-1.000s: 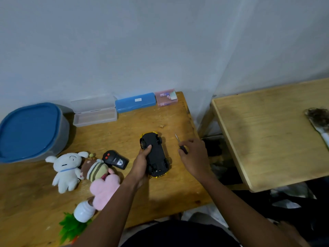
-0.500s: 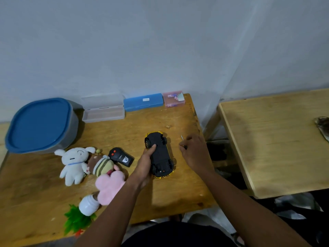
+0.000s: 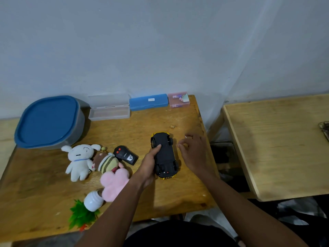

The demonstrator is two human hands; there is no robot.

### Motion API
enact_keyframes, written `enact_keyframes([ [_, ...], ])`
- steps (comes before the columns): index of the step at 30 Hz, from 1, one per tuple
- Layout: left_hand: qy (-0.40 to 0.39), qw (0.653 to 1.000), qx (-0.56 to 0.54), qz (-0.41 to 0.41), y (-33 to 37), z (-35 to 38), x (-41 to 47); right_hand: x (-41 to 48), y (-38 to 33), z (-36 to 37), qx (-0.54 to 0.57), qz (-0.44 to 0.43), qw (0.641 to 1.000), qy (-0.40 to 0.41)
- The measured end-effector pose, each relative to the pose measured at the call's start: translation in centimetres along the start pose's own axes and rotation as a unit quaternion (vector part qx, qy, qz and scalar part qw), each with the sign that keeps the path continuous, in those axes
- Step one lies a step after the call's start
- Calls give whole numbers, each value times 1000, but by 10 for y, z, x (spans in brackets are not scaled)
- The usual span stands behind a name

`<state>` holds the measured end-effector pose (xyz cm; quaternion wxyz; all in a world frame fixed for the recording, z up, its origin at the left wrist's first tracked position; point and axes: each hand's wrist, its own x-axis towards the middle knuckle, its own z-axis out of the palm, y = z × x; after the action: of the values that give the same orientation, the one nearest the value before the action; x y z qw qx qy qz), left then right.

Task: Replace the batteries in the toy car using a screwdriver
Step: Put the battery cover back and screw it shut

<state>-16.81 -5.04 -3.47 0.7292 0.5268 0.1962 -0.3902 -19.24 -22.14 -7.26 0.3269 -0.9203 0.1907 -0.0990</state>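
Note:
A black and yellow toy car (image 3: 164,154) lies upside down on the wooden table (image 3: 160,196), its black underside and wheels facing up. My left hand (image 3: 148,166) grips the car from its left side, thumb pressed on the underside near the front wheel. My right hand (image 3: 194,154) hovers just right of the car with fingers curled. Only a thin pale tip of the screwdriver (image 3: 185,137) pokes out above its fingers; the rest is hidden in the hand. No batteries are visible.
A black remote (image 3: 125,155), three plush toys (image 3: 79,160) and a tipped white pot with a green plant (image 3: 92,201) lie left of the car. A blue-lidded tub (image 3: 48,120) and small cases (image 3: 148,102) line the wall. A second table (image 3: 276,145) stands right across a gap.
My head has shifted, so the scene sits further right in view. My right hand has drawn closer to the car's side, and less of the screwdriver shows. The left hand keeps its hold.

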Motion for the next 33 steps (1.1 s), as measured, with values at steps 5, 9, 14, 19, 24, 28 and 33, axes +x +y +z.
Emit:
enact_keyframes([
  [5, -8, 1000, -14, 12, 3, -3, -1, -12, -41, -6, 213, -3, 976, 48],
  [9, -14, 999, -7, 30, 7, -2, -1, -17, -50, -6, 206, -13, 979, 3],
  [14, -13, 999, 19, 41, 8, -1, -3, -13, -52, -5, 193, -14, 981, -1],
  [19, -4, 998, 35, 49, 8, -4, -2, -10, -54, -6, 179, -5, 984, -9],
  [24, 1, 997, 46, 65, 7, -6, -1, -6, -52, -6, 188, 23, 981, -36],
  [28, 4, 996, 49, 68, 5, -6, 1, -4, -53, -9, 206, 34, 976, -58],
  [33, 1, 996, 48, 71, 6, -5, 2, -5, -55, -9, 243, 54, 967, -62],
])
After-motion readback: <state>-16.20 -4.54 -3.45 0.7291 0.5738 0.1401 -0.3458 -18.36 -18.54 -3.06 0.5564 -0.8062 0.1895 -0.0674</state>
